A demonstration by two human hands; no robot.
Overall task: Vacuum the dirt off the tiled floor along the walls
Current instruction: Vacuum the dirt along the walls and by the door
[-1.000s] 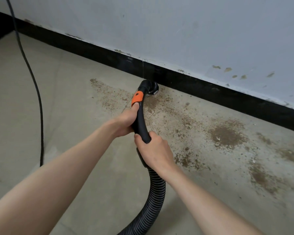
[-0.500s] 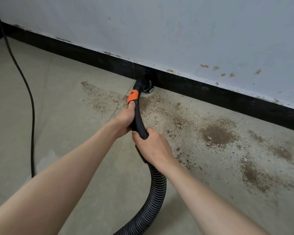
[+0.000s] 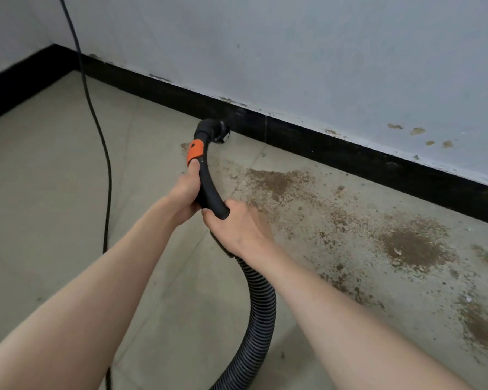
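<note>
A black curved vacuum handle point(image 3: 209, 190) with an orange slider point(image 3: 195, 152) ends in a nozzle point(image 3: 214, 130) pressed to the floor at the black skirting board point(image 3: 335, 153). My left hand point(image 3: 185, 192) grips the handle just below the orange slider. My right hand point(image 3: 237, 226) grips its lower end, where the ribbed black hose point(image 3: 258, 313) begins. Brown dirt point(image 3: 412, 246) is scattered over the beige tiled floor point(image 3: 40, 178) to the right of the nozzle, along the wall.
A thin black power cord point(image 3: 102, 153) hangs down the grey wall point(image 3: 293, 52) and runs across the floor on the left. The room corner, with black skirting on both walls, lies at the upper left. The hose curves down toward the bottom edge.
The nozzle has slid left along the skirting, past the left edge of the dirt. The view swung left too, bringing the room corner into sight. Both hands keep their grip.
</note>
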